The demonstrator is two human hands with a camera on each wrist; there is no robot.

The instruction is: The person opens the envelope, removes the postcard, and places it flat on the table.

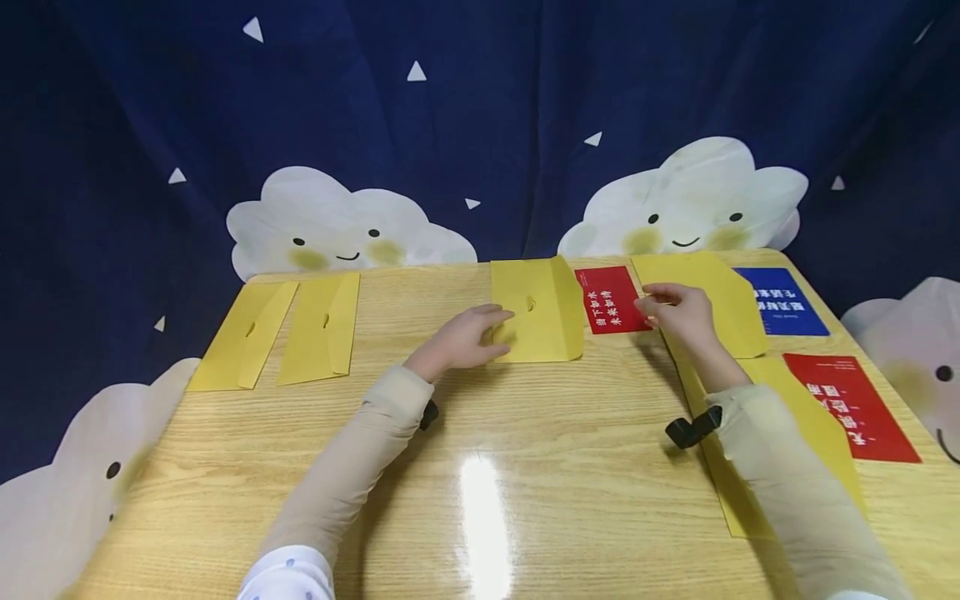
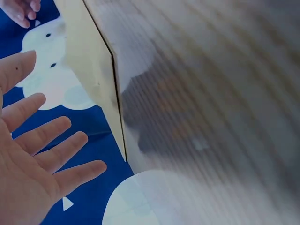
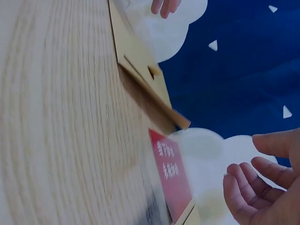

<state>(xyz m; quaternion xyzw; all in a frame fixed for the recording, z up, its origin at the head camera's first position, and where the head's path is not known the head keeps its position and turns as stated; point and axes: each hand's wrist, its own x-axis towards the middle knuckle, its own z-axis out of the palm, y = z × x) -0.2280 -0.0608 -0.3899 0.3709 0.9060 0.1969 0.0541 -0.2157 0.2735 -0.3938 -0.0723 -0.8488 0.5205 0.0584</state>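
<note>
A yellow envelope lies at the table's far middle, its flap on the right side lifted a little. My left hand hovers at its left edge; in the left wrist view the fingers of that hand are spread and hold nothing. Just right of the envelope is a small red card with white writing. Beside the card's right edge is my right hand. The right wrist view shows this hand with loosely bent fingers, apart from the red card.
Two yellow envelopes lie at the left with flaps folded over. At the right are a yellow envelope, a larger one under the right forearm, a blue card and a larger red card. A dark curtain hangs behind.
</note>
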